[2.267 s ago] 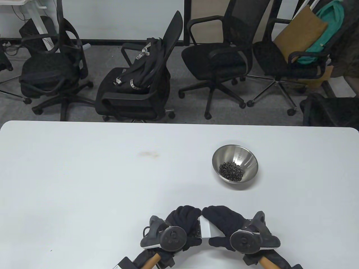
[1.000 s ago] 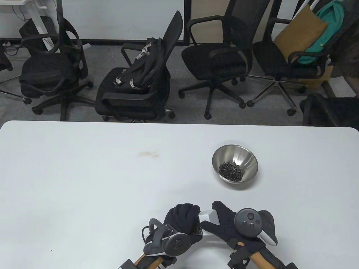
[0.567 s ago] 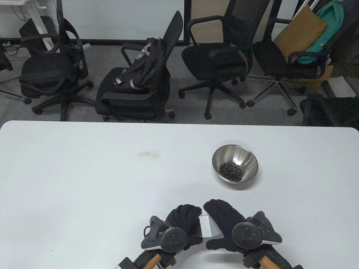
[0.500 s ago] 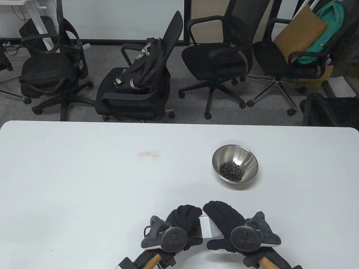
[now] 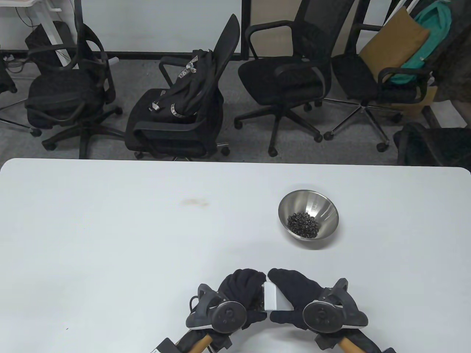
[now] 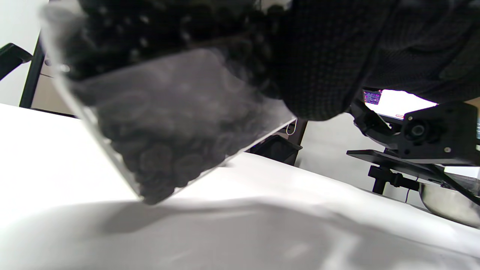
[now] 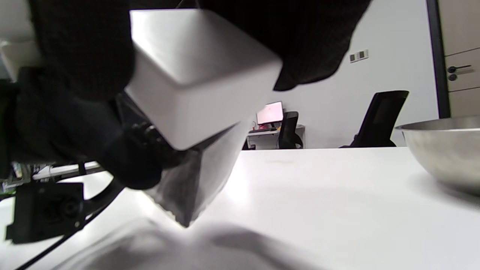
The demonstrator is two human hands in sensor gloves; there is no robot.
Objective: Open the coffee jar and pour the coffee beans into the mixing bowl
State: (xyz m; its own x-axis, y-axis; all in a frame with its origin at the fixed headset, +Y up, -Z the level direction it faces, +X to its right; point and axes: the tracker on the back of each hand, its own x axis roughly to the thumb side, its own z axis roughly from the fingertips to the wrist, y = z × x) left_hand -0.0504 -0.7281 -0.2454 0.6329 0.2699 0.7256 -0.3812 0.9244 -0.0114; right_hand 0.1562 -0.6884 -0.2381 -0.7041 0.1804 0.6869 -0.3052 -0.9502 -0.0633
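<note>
A clear square coffee jar [image 5: 260, 301] with dark beans inside [image 6: 165, 123] is held tilted just above the table near its front edge. My left hand [image 5: 241, 294] grips the jar body. My right hand [image 5: 294, 294] grips its white lid [image 5: 274, 298], which sits on the jar's right end; the lid also shows in the right wrist view [image 7: 195, 75]. The steel mixing bowl [image 5: 323, 209] stands farther back on the right and holds a small heap of coffee beans [image 5: 302, 223]. The seam between lid and jar is hidden by the gloves.
The white table [image 5: 128, 228] has a faint brown stain [image 5: 193, 201] left of centre. Several office chairs [image 5: 184, 110] stand beyond the far edge. A black camera mount [image 6: 420, 138] sits by the bowl in the left wrist view.
My right hand turned on the lid, tracker rolling up to face the camera a second ago, then rolled back and settled over the lid. My left hand and the jar barely moved.
</note>
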